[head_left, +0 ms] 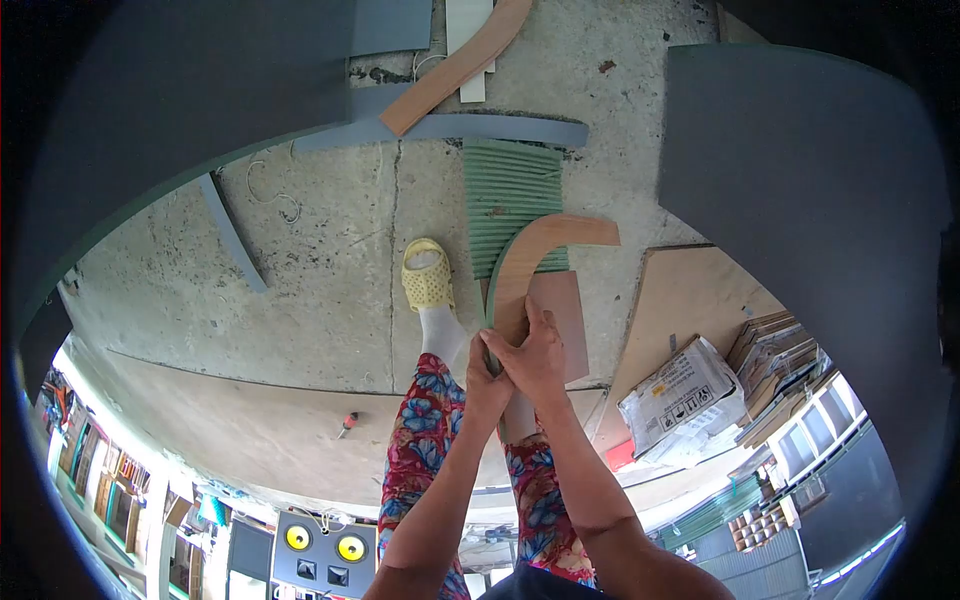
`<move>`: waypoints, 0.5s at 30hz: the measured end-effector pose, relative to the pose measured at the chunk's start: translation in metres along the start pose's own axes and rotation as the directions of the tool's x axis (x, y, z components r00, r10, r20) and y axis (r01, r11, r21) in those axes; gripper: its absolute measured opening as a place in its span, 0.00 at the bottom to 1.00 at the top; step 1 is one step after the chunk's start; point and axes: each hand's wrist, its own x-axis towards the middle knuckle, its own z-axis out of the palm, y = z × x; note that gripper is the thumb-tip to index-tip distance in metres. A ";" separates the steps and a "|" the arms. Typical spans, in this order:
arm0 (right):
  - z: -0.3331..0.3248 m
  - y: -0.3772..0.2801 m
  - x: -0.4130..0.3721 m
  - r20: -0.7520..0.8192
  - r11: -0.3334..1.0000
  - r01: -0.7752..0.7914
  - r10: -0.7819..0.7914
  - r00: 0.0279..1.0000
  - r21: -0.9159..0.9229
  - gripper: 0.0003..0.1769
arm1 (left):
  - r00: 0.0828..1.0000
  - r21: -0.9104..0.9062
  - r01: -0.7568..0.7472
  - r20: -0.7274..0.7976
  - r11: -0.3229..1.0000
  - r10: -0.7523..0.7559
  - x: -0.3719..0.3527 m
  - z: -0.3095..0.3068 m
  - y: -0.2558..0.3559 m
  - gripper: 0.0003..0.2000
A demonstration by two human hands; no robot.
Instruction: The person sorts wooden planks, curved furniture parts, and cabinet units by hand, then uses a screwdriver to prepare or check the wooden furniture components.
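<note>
A curved, hook-shaped wooden board point(523, 258) with a thin green edging strip point(491, 305) along its left side lies in front of me. My right hand point(535, 350) grips the board's near end, thumb at the left edge and fingers over the top face. Just left of it, my left hand point(487, 385) is closed at the same edge, where the green strip runs; its fingertips are partly hidden. Under the board sit a stack of green-edged ridged pieces point(512, 185) and a flat brown panel point(560, 315).
Another curved wooden board point(450, 75) lies ahead across a grey strip point(490, 127). Large dark panels point(800, 150) stand on both sides. A red-handled screwdriver point(348, 424) is on the floor at left. A wrapped carton point(685, 395) sits at right. My yellow slipper point(428, 285) is beside the stack.
</note>
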 end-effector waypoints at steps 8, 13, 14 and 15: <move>-0.006 0.019 0.004 -0.128 0.960 0.146 -0.118 0.985 0.238 0.36 | 0.948 -0.363 0.270 0.265 0.892 -0.179 -0.020 0.010 0.014 0.35; -0.017 0.017 0.002 -0.131 0.922 0.100 -0.054 0.990 0.373 0.34 | 0.901 -0.610 0.416 0.378 0.674 -0.214 -0.018 0.010 0.010 0.31; -0.015 0.021 0.002 -0.150 0.916 0.107 -0.052 0.987 0.387 0.33 | 0.893 -0.626 0.440 0.381 0.644 -0.240 -0.018 0.010 0.010 0.29; -0.014 0.024 0.002 -0.170 0.904 0.127 -0.061 0.984 0.409 0.33 | 0.884 -0.641 0.463 0.385 0.612 -0.265 -0.017 0.009 0.009 0.27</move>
